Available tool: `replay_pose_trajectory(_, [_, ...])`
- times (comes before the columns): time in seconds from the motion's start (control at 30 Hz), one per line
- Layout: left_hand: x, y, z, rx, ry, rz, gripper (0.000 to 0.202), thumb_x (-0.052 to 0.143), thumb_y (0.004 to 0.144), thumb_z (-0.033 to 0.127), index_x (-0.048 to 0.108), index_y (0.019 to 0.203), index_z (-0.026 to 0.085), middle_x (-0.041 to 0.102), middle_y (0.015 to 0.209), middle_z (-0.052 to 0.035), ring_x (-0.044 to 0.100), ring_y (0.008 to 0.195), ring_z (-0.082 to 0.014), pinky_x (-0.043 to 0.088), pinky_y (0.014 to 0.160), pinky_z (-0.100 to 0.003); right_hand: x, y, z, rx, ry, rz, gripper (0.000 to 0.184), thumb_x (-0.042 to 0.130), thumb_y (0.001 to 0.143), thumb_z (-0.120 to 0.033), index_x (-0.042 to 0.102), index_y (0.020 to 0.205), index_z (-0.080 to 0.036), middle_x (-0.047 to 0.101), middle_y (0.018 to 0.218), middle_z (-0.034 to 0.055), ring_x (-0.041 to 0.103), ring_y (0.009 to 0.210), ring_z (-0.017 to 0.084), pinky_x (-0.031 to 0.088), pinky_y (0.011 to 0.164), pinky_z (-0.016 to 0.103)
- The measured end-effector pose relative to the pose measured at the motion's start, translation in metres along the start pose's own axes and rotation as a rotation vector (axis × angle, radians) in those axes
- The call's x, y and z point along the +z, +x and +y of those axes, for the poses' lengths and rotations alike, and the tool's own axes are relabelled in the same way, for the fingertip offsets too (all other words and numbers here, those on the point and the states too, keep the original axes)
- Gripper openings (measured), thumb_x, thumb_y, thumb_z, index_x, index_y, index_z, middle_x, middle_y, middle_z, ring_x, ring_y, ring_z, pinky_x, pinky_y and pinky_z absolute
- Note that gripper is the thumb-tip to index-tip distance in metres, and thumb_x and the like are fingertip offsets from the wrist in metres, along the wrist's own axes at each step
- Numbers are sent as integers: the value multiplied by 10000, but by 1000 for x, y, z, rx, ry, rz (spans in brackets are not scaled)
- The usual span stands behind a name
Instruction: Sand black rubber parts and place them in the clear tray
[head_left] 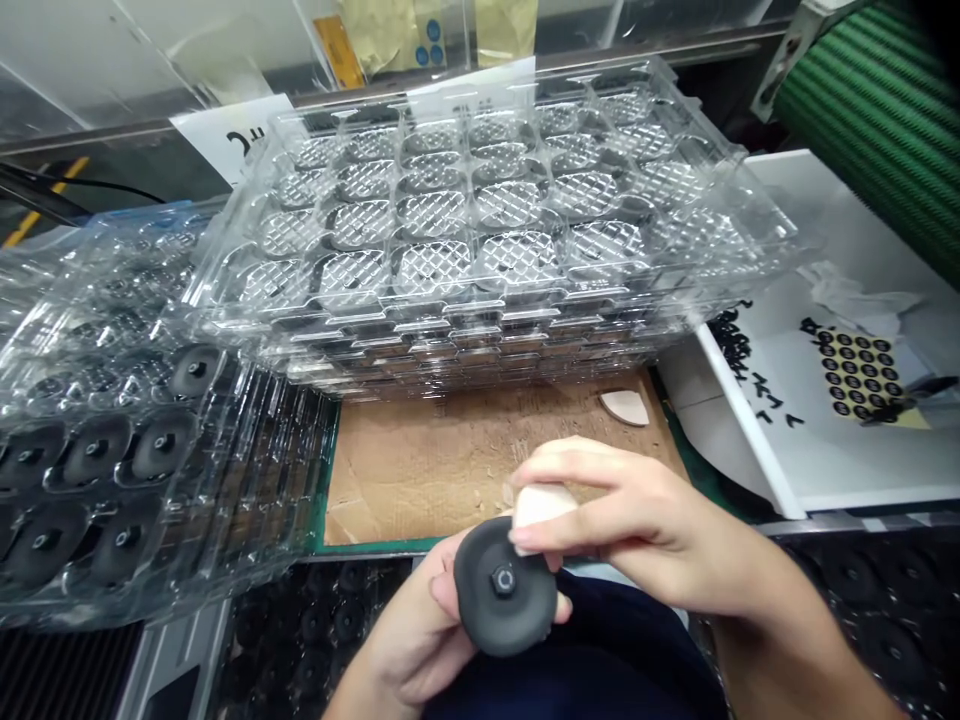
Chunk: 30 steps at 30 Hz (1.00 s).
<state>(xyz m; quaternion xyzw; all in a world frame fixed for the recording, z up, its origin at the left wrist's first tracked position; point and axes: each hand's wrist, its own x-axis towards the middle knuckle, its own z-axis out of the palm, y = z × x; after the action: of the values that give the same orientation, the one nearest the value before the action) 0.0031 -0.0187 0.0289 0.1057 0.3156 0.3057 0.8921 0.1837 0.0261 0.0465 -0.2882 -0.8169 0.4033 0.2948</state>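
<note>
My left hand (409, 630) is closed around a round black disc part (501, 598) with a small hub in its middle, held low in front of me. My right hand (630, 520) pinches a small white wedge-shaped piece (541, 503) and presses it against the disc's upper edge. Both hands hover just above the near edge of a worn brown cardboard pad (435, 460).
A stack of clear plastic trays (480, 230) stands behind the pad. Clear trays holding black discs (97, 450) lie at the left. A second white wedge (625, 405) rests on the pad. A white board with a sheet of black dots (862, 372) sits right; green ribbed hose (885, 110) top right.
</note>
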Motion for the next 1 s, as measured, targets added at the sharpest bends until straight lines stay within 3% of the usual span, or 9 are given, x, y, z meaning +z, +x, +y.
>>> replay_pose_trajectory(0.17, [-2, 2, 0, 39, 8, -68, 439, 770, 551, 477, 736, 863, 171, 744, 693, -37, 705, 689, -186, 542, 663, -246, 4, 0, -2, -128, 19, 45, 343, 446, 809, -68, 726, 982, -163, 645, 1103, 104, 567, 1009, 182, 487, 885, 346])
replay_pose_trajectory(0.33, [-1, 2, 3, 33, 39, -16, 520, 770, 551, 473, 721, 955, 149, 761, 820, -70, 701, 752, -174, 526, 689, -216, 4, -5, -1, 10, -45, 94, 349, 474, 822, -40, 710, 1014, -210, 635, 1129, 76, 555, 1046, 173, 489, 888, 323])
replay_pose_trajectory(0.43, [-5, 4, 0, 91, 28, -27, 443, 763, 557, 465, 744, 893, 177, 749, 803, -7, 687, 737, -149, 503, 688, -210, 10, -5, -3, -60, -70, 170, 357, 449, 810, -40, 702, 1001, -206, 637, 1115, 84, 557, 1042, 192, 495, 888, 367])
replay_pose_trajectory(0.5, [-10, 5, -3, 172, 3, 48, 424, 792, 547, 420, 740, 915, 215, 742, 872, 8, 676, 794, -147, 493, 735, -209, 16, -7, -5, -48, -83, 245, 346, 449, 827, -48, 690, 1020, -204, 630, 1110, 94, 558, 1027, 201, 509, 856, 382])
replay_pose_trajectory(0.67, [-14, 2, -2, 346, 10, 234, 612, 844, 442, 401, 683, 1029, 335, 703, 1100, -6, 627, 1020, -235, 420, 970, -370, 22, -32, -11, 60, -10, 242, 269, 511, 871, -108, 679, 1045, -226, 634, 1062, 87, 585, 995, 199, 541, 800, 330])
replay_pose_trajectory(0.73, [-8, 1, 0, 384, 27, 243, 607, 851, 435, 393, 688, 1015, 324, 715, 1069, -12, 644, 988, -256, 439, 947, -400, 23, -47, -7, 108, 108, 300, 199, 558, 875, -188, 687, 1012, -253, 638, 1069, 66, 616, 976, 187, 555, 784, 284])
replay_pose_trajectory(0.83, [4, 3, 3, 411, 15, 251, 582, 863, 441, 357, 696, 995, 296, 731, 1027, -21, 667, 946, -253, 483, 875, -350, 24, -70, 11, 290, 203, 522, 197, 563, 883, -253, 664, 1050, -275, 634, 1122, 52, 632, 1008, 184, 559, 794, 248])
replay_pose_trajectory(0.9, [10, 6, 3, 406, -3, 248, 563, 865, 451, 340, 698, 987, 297, 731, 1024, -19, 673, 941, -258, 500, 844, -340, 27, -82, 30, 410, 154, 624, 225, 541, 894, -241, 640, 1094, -270, 645, 1120, 53, 629, 1034, 185, 554, 811, 249])
replay_pose_trajectory(1.0, [15, 11, 1, 391, -21, 210, 559, 861, 468, 327, 689, 999, 308, 726, 1031, -13, 669, 955, -264, 529, 781, -326, 39, -91, 63, 556, -91, 593, 243, 554, 881, -292, 634, 1105, -242, 650, 1114, 67, 628, 1024, 199, 547, 831, 307])
